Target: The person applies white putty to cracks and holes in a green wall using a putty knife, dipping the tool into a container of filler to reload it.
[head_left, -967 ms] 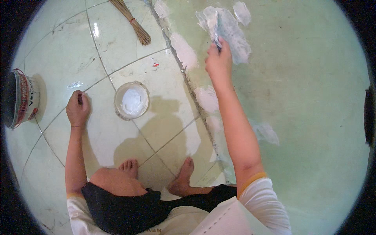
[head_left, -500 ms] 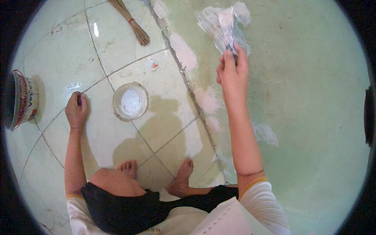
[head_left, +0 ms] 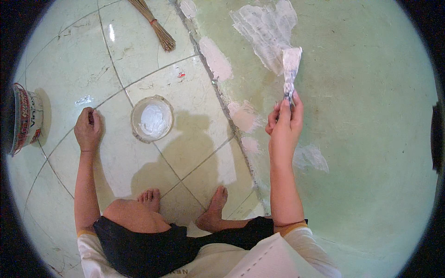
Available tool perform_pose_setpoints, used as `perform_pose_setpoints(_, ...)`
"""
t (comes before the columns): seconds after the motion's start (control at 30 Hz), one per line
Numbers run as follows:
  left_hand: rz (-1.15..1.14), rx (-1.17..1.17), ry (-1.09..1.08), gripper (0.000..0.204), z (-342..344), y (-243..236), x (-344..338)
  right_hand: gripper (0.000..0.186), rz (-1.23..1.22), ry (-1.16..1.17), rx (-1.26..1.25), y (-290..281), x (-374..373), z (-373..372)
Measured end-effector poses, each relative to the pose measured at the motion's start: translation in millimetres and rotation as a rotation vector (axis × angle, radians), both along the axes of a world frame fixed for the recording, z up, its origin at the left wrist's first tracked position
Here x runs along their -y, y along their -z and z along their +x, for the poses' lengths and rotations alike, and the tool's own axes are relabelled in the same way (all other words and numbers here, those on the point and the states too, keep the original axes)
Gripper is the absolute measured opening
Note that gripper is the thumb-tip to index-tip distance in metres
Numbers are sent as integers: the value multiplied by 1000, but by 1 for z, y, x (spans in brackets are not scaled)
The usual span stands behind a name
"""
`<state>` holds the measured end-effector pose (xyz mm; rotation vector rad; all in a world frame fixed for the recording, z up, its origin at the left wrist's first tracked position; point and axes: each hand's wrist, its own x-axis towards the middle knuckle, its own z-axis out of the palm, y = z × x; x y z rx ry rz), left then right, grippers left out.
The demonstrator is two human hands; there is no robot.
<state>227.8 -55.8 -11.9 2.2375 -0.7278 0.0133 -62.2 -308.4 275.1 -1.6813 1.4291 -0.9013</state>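
My right hand (head_left: 285, 125) grips the handle of a putty knife (head_left: 291, 67), whose blade is coated with white filler. The blade is at the lower right edge of a broad, streaky white patch of filler (head_left: 264, 30) on the green wall (head_left: 361, 116). Over the tiled floor, my left hand (head_left: 89, 126) is curled closed, with nothing visible in it. A round, shallow tub (head_left: 134, 121) stands to the right of that hand, with white filler (head_left: 155, 120) inside.
At far left stands a labelled bucket (head_left: 28, 118). A bundle of thin sticks (head_left: 157, 30) tied with a red band lies at the top. Smaller filler patches (head_left: 215, 58) run along the seam between tiles and wall. My bare feet (head_left: 213, 208) are below.
My right hand has drawn the putty knife down and to the right, off the middle of the white patch, now fully uncovered. My left hand has barely moved.
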Motion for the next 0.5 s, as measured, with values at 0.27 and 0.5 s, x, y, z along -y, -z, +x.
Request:
perform_pose_setpoints(0.27, 75, -77, -17, 22, 1, 7, 1, 40, -312, -216, -212, 35, 59, 39)
perform_pose_setpoints(0.5, 54, -69, -2, 22, 2, 14, -3, 39, -103, -59, -130, 21, 33, 20)
